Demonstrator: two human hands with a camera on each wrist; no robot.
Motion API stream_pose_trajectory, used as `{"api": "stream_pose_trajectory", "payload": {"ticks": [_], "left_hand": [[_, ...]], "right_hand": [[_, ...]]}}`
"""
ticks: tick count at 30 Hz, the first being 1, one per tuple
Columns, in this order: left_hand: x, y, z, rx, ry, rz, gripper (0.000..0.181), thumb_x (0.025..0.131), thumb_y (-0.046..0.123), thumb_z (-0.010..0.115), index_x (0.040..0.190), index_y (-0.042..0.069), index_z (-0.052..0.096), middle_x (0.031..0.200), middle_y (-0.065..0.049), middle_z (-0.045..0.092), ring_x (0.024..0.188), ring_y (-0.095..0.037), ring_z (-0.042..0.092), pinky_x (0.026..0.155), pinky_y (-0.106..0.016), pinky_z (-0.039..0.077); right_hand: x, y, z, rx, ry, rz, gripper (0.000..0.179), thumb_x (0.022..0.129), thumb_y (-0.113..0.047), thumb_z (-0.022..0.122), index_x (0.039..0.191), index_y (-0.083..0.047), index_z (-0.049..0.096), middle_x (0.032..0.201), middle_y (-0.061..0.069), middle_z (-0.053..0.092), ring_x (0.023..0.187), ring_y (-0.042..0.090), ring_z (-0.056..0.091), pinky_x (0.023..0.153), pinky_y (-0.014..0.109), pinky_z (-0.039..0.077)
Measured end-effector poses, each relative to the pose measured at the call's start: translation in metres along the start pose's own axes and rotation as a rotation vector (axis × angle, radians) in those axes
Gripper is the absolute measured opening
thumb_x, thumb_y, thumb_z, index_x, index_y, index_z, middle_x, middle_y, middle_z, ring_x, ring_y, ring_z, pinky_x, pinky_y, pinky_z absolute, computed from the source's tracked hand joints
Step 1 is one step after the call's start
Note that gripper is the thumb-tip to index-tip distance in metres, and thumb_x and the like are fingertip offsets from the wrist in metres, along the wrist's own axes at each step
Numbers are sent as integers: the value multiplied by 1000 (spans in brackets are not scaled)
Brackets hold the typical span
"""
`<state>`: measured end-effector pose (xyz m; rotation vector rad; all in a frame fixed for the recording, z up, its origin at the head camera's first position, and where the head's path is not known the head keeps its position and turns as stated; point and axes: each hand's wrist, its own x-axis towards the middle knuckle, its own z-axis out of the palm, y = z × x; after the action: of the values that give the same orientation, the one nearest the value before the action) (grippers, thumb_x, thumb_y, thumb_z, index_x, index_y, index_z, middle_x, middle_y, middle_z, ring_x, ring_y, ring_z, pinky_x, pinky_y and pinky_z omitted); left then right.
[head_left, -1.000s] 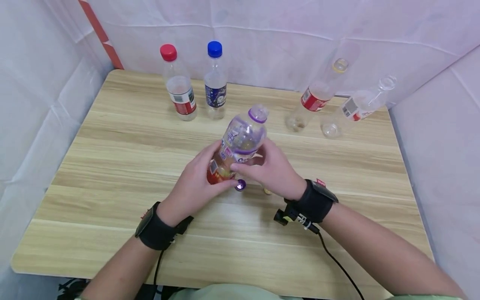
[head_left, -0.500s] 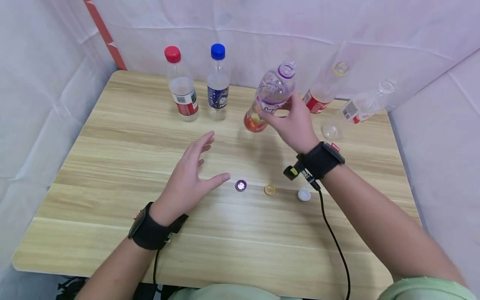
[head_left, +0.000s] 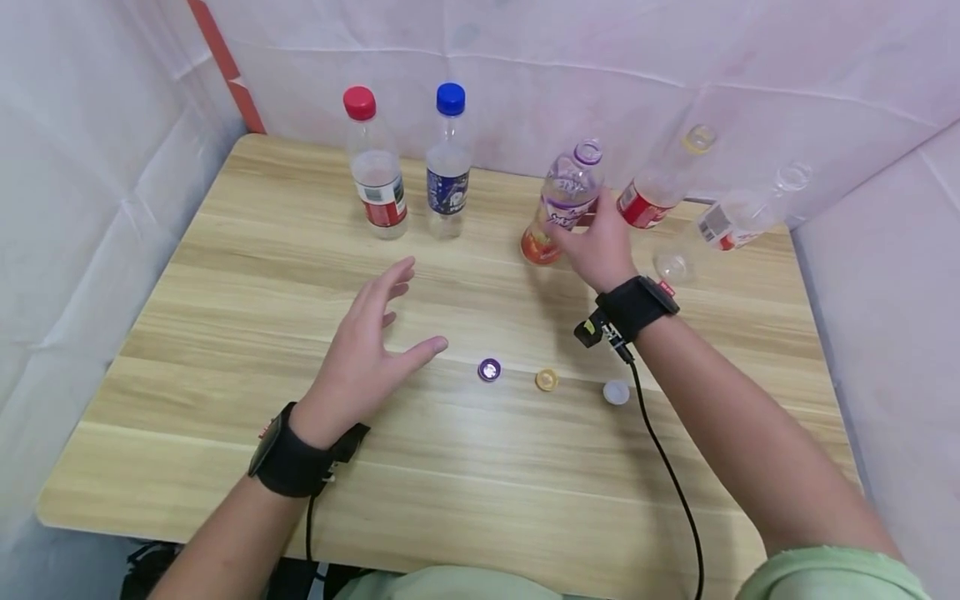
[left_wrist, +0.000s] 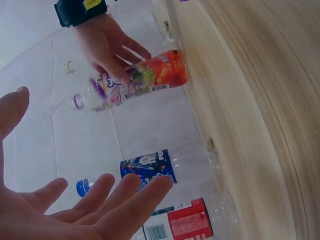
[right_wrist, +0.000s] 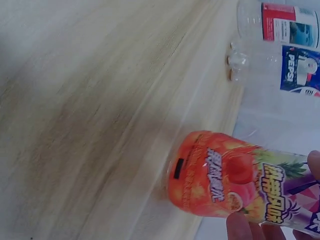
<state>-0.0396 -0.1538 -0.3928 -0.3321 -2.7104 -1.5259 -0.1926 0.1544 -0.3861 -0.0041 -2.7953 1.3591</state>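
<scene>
Over the left of the worktop (head_left: pixel 187 375), the left hand (head_left: pixel 356 358) hangs spread, empty; past the blue-capped bottle (head_left: pixel 447 193), toward the back, the right hand (head_left: pixel 602 248) grips the purple-necked bottle (head_left: pixel 567 198), and one rightward swing could topple the uncapped red-labelled bottle (head_left: pixel 642 206) beside it!

The head view looks from above the person's side of the bench (head_left: pixel 225 375), forward and down, far enough off to frame both hands and the cloth wall (head_left: pixel 525 50) behind. The left wrist view faces that wall past the left hand (head_left: pixel 360 358), whose fingers loom close; the scene lies on its side, bottle tops leftward. The right wrist view, turned the opposite way, sits nearest to the fruit-label bottle (head_left: pixel 562 204) in the right hand (head_left: pixel 600 250), with bare wood filling much of it. All three share that bottle, the blue-label bottle (head_left: pixel 447 187) and the red-and-white-label bottle (head_left: pixel 381 196).
</scene>
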Motion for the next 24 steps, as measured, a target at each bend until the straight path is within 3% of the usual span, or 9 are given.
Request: {"api": "stream_pose_trajectory", "payload": {"ticks": [4, 7, 13, 15, 18, 24], "left_hand": [[1, 3, -4, 5, -4, -36, 95, 89, 41, 84, 164, 34, 27, 161, -2, 43, 146, -22, 45, 114, -53, 48], [-2, 14, -9, 21, 12, -33, 94, 89, 40, 84, 164, 34, 27, 161, -2, 43, 147, -22, 45, 114, -53, 48], [-1, 54, -32, 48, 120, 89, 92, 89, 33, 86, 163, 31, 32, 157, -1, 48, 144, -21, 49, 112, -54, 50], [8, 66, -39, 38, 160, 127, 89, 89, 30, 86, 162, 29, 34, 155, 0, 49, 142, -18, 50, 111, -52, 51], [30, 79, -42, 2, 193, 134, 86, 90, 30, 84, 161, 28, 35, 151, 2, 51, 137, -13, 51, 111, -45, 51], [91, 81, -19, -29, 202, 120, 89, 92, 39, 81, 163, 28, 30, 156, 1, 45, 140, -9, 46, 111, -33, 48]], "right_hand": [[2, 5, -1, 21, 4, 5, 75, 92, -32, 82, 151, -11, 40, 144, 12, 58, 126, 30, 59, 109, 45, 51], [1, 7, 0, 27, -12, -1, 75, 92, -30, 82, 152, -10, 41, 146, 13, 57, 128, 31, 59, 112, 46, 50], [-15, 5, -8, 60, -34, 30, 88, 93, -27, 81, 161, -10, 29, 149, 20, 52, 131, 36, 56, 111, 50, 50], [-25, 3, -11, 68, -37, 59, 95, 93, -29, 81, 165, -12, 22, 152, 21, 50, 133, 38, 56, 109, 52, 51], [-41, 1, -19, 84, -32, 98, 101, 92, -34, 81, 167, -14, 16, 155, 21, 48, 134, 37, 57, 106, 53, 53], [-73, 6, -33, 94, -1, 113, 97, 94, -37, 79, 167, -18, 17, 154, 16, 50, 133, 32, 59, 101, 45, 57]]}}
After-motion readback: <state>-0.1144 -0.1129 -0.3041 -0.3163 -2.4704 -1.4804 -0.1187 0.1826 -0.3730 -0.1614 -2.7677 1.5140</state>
